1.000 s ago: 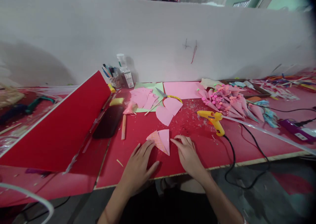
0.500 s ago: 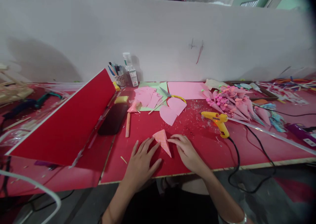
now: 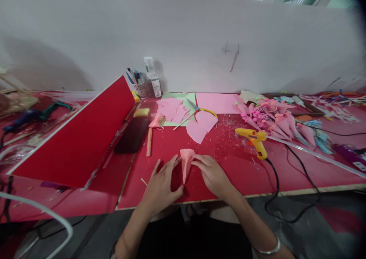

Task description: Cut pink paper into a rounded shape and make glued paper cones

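A small pink paper cone [image 3: 187, 164] with an orange-pink patterned face lies on the red table, its point toward me. My right hand [image 3: 214, 176] pinches the cone's right edge near its wide end with bent fingers. On the cone's other side, my left hand [image 3: 161, 184] is open, its fingers apart. Its index fingertip is at the left edge, and its thumb is close to the point. Beyond them lies a pink heart-shaped paper [image 3: 200, 127], with yellow-handled scissors [image 3: 203, 109] resting at its top.
A yellow glue gun [image 3: 254, 140] with a black cord lies at right, before a pile of pink cones [image 3: 274, 116]. A phone [image 3: 132, 135], a wooden stick [image 3: 149, 142] and a leaning red board [image 3: 82, 137] are at left. Pink scraps [image 3: 173, 110] lie on green paper.
The pink piece has gone from a wide, flat-looking triangle to a narrower cone with its point turned toward me. My left fingers have drawn back from its face to its left side.
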`<state>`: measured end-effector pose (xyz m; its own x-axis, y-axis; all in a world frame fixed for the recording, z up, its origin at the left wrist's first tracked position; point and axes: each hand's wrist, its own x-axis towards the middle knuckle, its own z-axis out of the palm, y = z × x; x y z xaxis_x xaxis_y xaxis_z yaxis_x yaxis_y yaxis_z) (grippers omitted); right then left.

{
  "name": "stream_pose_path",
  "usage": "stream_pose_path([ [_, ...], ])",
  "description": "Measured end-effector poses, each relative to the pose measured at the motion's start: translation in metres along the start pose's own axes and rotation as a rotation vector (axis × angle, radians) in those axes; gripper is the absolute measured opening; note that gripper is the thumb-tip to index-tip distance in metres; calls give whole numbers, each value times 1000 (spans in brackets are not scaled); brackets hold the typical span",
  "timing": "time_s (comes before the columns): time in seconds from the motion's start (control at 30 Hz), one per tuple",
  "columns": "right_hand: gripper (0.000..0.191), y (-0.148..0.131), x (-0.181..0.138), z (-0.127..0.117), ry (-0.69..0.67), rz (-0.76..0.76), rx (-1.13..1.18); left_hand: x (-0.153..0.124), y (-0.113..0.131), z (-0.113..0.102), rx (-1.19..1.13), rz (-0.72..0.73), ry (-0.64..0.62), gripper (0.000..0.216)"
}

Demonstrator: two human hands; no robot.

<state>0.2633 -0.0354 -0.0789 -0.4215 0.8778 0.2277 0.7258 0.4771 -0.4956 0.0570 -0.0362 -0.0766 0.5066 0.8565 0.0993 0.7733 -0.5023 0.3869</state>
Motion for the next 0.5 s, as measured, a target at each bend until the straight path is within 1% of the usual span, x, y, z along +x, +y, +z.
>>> stream_pose_path([
  [0.07,49,-2,1,0,-29,-14,-36,1,-3,-4,-9,23,-25,70],
  [0.2,47,-3,2,0,-61,-24,-88,5,-13,-12,-6,90,-80,55],
  [0.3,47,-3,2,0,-92,-43,-119,10,-22,-15,-23,136,-110,53],
  [0.5,49,-4,2,-1,-154,-73,-188,12,-30,-10,-32,183,-93,51],
])
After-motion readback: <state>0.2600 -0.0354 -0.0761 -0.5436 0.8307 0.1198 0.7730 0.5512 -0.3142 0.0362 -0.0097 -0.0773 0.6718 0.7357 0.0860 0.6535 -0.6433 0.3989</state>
